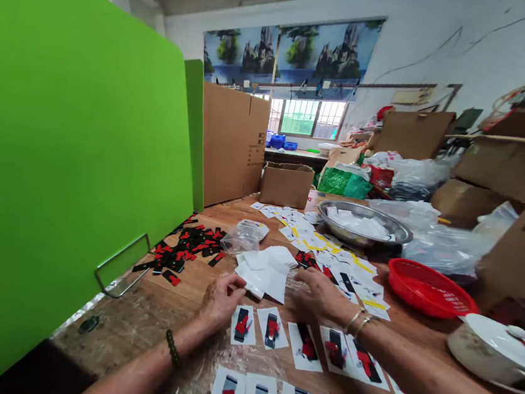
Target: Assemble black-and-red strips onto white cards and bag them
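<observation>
While the left hand [221, 301] is touching the near left corner of the white paper pile [267, 270], its thumb and fingers are sitting close together; can't tell if they're pinching a sheet. The right hand [323, 294] is hovering or resting just right of that pile, fingers blurred and partly hidden, so can't tell if it's open or holding something; the small black-and-red heap [306, 260] is lying just beyond its fingertips. The paper pile is lying mid-desk, sheets fanning unevenly, with a clear plastic bag [241, 237] lying just behind it. Toward the desk's near edge, white cards [271, 328] are lying in two rows, most showing a black strip with a red piece on top; the right forearm is passing over part of the upper row. A larger black-and-red heap [190, 246] is spreading along the desk's left edge, beside the green panel [84, 139]. More printed cards [303, 230], some with yellow strips, are overlapping from the far part of the desk toward the right. Toward the desk's far right corner, a metal basin [364, 224] is holding white papers, and nearer, a red basket [429, 291] and a lidded white pot [494, 350] are standing along the right side.
</observation>
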Action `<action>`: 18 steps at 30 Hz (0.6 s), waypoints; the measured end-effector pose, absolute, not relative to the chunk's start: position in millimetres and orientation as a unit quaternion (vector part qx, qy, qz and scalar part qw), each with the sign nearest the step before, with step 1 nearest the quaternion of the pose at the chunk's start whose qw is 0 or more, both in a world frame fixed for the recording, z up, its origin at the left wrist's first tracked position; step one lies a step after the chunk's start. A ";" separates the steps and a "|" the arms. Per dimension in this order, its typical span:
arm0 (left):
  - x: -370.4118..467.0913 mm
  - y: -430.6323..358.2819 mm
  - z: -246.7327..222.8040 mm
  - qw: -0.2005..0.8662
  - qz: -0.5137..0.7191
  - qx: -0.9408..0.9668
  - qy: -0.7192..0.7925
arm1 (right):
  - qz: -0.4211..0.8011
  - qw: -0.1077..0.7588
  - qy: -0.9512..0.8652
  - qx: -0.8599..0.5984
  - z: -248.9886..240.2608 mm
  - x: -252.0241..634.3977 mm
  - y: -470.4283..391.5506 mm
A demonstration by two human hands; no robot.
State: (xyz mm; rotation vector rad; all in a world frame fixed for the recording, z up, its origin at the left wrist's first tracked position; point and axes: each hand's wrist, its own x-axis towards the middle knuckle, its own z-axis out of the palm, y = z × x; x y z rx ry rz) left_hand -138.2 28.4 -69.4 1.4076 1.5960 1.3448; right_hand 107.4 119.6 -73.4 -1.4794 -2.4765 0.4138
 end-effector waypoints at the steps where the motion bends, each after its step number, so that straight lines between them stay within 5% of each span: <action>1: -145.3 30.1 -71.8 0.272 0.524 0.549 0.592 | 0.149 0.119 -0.845 -0.499 -76.9 92.8 114.3; 7: -149.7 46.2 -92.3 0.248 0.525 0.656 0.482 | 0.123 0.115 -0.855 -0.490 -92.9 54.2 105.9; 18: -152.1 92.0 -110.8 0.189 0.410 0.690 0.566 | 0.068 0.088 -0.839 -0.532 -96.5 43.9 102.3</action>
